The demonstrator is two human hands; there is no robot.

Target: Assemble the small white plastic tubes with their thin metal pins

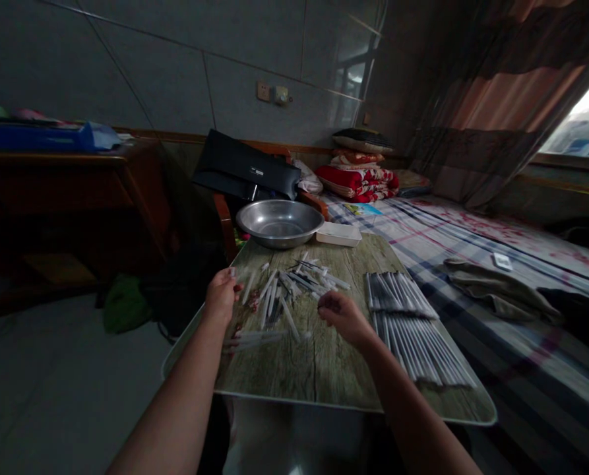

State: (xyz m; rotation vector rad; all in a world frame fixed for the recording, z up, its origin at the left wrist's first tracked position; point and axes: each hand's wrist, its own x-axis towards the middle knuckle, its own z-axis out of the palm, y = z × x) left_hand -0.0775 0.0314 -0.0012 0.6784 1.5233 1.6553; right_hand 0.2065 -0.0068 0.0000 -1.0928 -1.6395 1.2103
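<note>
A loose pile of thin white and dark pen tubes (294, 285) lies in the middle of a small wood-grain table (318, 369). My left hand (221, 295) is at the pile's left edge, fingers curled around what looks like a white tube. My right hand (341, 315) hovers at the pile's right side, fingers bent in a pinch; what it holds is too small to see. A neat row of white tubes (413, 326) lies along the table's right side. A few tubes (252, 339) lie near my left wrist.
A metal basin (279, 223) and a white box (341, 233) stand at the table's far edge. A black bag (245, 170) rests on a chair behind. A bed with a striped sheet (472, 264) is on the right, a wooden desk (61, 191) on the left.
</note>
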